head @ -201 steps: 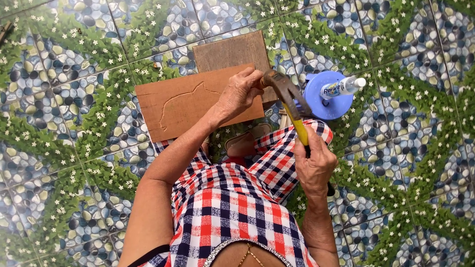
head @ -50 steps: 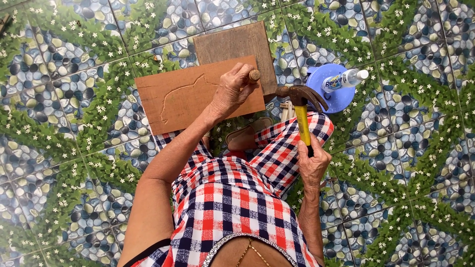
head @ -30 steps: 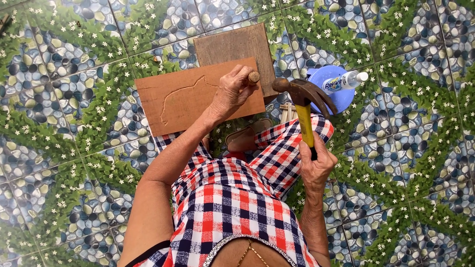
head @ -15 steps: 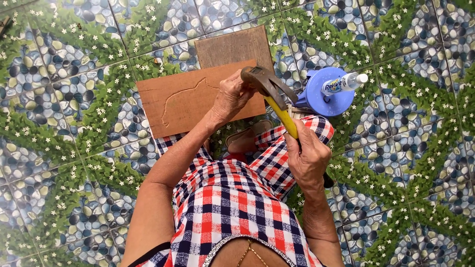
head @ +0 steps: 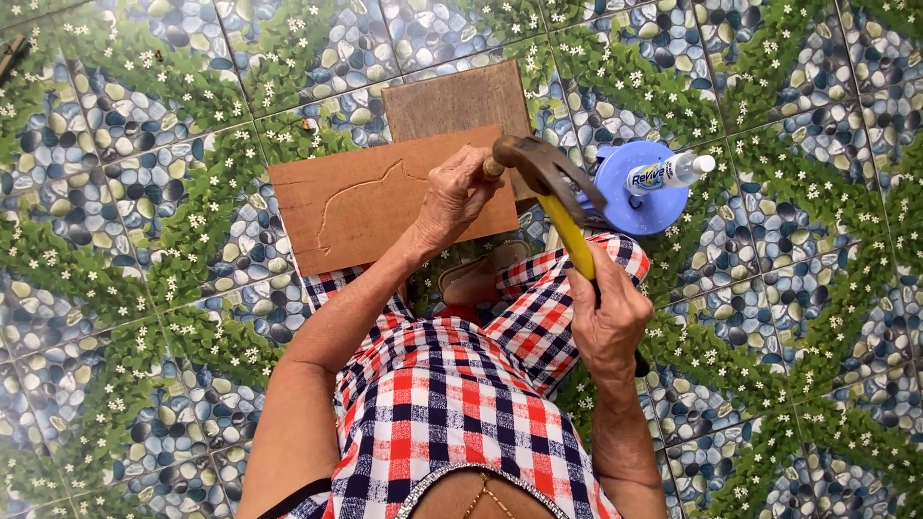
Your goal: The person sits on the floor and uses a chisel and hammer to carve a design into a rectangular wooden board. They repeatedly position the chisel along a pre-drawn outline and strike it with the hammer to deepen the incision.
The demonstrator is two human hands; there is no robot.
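A brown wooden board [head: 365,197] with a thin carved outline lies on the tiled floor in front of me. My left hand [head: 452,197] rests on its right part and grips a wooden-handled chisel [head: 492,168], tip hidden under the fingers. My right hand [head: 608,322] grips the yellow handle of a claw hammer [head: 550,183]. The hammer's dark head sits right at the chisel's butt end.
A second, darker board [head: 457,96] lies behind the first. A small plastic bottle [head: 668,173] rests on a blue round stool or lid [head: 635,207] to the right. Patterned pebble-and-leaf floor tiles [head: 144,288] surround me. My checked clothing covers my lap.
The hammer swung back out to the right, then came in again; its head now meets the chisel's end. My left hand and the board stayed in place.
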